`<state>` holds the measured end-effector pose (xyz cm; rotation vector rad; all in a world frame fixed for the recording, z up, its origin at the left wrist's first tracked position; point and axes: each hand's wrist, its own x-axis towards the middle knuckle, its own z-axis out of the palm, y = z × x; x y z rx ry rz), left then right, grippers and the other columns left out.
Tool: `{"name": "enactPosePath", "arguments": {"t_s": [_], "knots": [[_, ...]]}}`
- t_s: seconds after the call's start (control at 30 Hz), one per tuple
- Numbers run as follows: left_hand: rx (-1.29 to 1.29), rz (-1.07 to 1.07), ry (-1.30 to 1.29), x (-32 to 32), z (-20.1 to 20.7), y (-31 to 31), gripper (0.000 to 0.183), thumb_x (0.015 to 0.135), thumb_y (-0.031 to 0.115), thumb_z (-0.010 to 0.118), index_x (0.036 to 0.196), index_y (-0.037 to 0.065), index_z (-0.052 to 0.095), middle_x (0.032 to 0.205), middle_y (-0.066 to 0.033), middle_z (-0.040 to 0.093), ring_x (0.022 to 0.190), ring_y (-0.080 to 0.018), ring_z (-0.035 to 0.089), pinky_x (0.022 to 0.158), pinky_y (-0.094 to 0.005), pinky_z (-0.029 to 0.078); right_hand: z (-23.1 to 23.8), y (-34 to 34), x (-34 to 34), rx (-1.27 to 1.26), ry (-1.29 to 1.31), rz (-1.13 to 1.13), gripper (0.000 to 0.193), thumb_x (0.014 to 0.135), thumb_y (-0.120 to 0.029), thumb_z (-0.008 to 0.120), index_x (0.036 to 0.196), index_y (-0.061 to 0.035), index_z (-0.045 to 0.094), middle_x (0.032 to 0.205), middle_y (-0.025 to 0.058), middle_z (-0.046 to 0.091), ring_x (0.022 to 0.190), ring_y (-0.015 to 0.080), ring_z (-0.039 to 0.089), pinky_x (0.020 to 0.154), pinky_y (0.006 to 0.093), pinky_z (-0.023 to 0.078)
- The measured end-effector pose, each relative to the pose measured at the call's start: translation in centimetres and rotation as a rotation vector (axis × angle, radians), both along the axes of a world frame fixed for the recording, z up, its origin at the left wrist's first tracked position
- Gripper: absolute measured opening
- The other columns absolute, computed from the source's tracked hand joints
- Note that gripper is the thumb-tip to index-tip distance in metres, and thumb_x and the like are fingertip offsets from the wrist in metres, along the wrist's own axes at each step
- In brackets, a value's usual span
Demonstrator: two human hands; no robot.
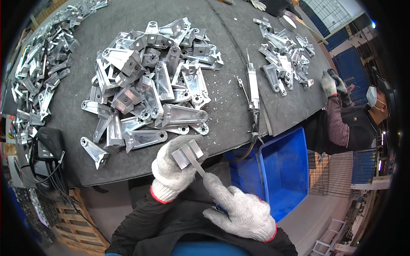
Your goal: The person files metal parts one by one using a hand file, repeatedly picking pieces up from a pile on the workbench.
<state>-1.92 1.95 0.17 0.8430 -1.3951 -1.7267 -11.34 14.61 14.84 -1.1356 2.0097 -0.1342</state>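
My left hand (168, 171), in a white knit glove with a red cuff edge, is closed around a small silver metal bracket (181, 159) just off the table's front edge. My right hand (244, 212), gloved alike, grips a flat metal file (197, 167), its index finger stretched along the blade. The file's blade lies against the bracket; its handle is mostly hidden in the glove. Straight beyond my left hand, a large pile of similar cast metal brackets (164, 81) covers the dark tabletop (226, 123).
A slim silver air tool (253, 87) with a hose lies right of the pile. More brackets sit in heaps at far left (47, 64) and right (286, 59). Blue bins (284, 170) stand below the table edge. A masked co-worker (354, 123) is at the right; a black device (46, 149) sits left.
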Motion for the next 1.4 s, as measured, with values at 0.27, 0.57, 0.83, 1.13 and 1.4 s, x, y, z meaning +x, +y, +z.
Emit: {"name": "enactPosePath", "arguments": {"t_s": [0.27,0.57,0.83,1.13,1.4], "knots": [[-0.146,-0.057,-0.105,0.4,-0.4,-0.4,0.053,0.072,0.0,0.087,0.118,0.003,0.06,0.101,-0.0046,0.069,0.091,-0.0123,0.068,0.077,-0.028,0.058,1.0,-1.2,0.2,0.071,0.056,0.002,0.077,0.085,-0.04,0.074,0.151,-0.0223,0.039,0.1,0.017,0.068,0.084,0.0383,0.071,0.072,0.0453,0.058],[-0.131,-0.054,-0.128,0.4,0.5,-0.2,0.051,0.072,0.007,0.089,0.114,0.003,0.061,0.103,-0.0042,0.07,0.089,-0.0122,0.068,0.078,-0.0289,0.058,-3.2,0.6,-2.4,-0.34,-0.701,-0.041,0.095,0.084,-0.019,0.078,0.157,-0.0037,0.019,0.137,0.0194,0.057,0.107,0.0242,0.067,0.089,0.0347,0.053],[0.018,0.021,0.091,0.1,-0.4,0.2,0.045,0.071,0.005,0.087,0.112,0.001,0.067,0.102,-0.0058,0.071,0.092,-0.0115,0.067,0.079,-0.0278,0.056,-2.4,1.1,-2.4,-0.346,-0.754,0.006,0.093,0.082,-0.017,0.079,0.156,-0.0036,0.023,0.138,0.0207,0.056,0.107,0.0276,0.068,0.089,0.0335,0.053],[-0.051,-0.033,-0.076,0.0,0.8,-0.6,0.043,0.073,0.008,0.087,0.111,0.003,0.068,0.098,-0.0048,0.072,0.087,-0.0102,0.068,0.078,-0.0265,0.056,0.5,-0.8,-0.2,0.056,-0.117,-0.041,0.08,0.085,-0.029,0.077,0.152,-0.0105,0.036,0.124,0.0193,0.064,0.104,0.0298,0.07,0.089,0.0371,0.057],[-0.101,-0.058,-0.042,-0.2,0.4,-0.5,0.049,0.071,0.001,0.086,0.115,0.003,0.064,0.103,-0.0074,0.07,0.091,-0.0141,0.069,0.08,-0.0289,0.057,-1.7,1.0,-1.4,-0.188,-0.313,-0.081,0.081,0.085,-0.029,0.077,0.152,-0.0094,0.036,0.124,0.0191,0.064,0.103,0.0312,0.07,0.087,0.0379,0.057]]}}
